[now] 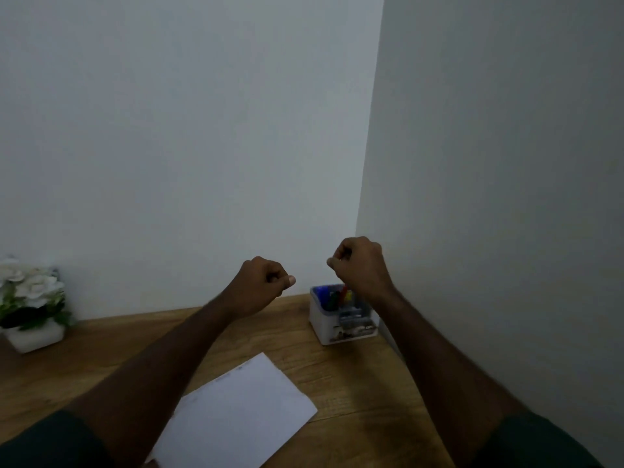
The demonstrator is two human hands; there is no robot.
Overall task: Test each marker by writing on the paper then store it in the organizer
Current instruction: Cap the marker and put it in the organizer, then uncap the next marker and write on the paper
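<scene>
In the far right corner of the wooden surface (pixel 354 393), close to where the two walls met, stood the white organizer (pixel 329 324). Several markers (pixel 337 297) stood upright in its rear compartment, with blue, dark, red and yellow ends showing above the rim; the blur made it impossible to count them. Its lower front section held some small items too indistinct to name.

Nearer the person, a white sheet of paper (pixel 243 410) lay flat on the surface, turned at an angle, its lower left part hidden under the left forearm. Any writing on it was too faint to make out.

Both hands were raised above the surface in front of the wall. The left hand (pixel 261 282) was curled into a loose fist with the thumb tip lying against the bent forefinger, and nothing could be seen in it. The right hand (pixel 358 265) hung above the organizer, its fingers likewise curled in with the thumb against them; no marker showed in its grasp.

At the far left edge of the surface sat a white pot (pixel 35 337) of white flowers with green leaves, well apart from the organizer.
</scene>
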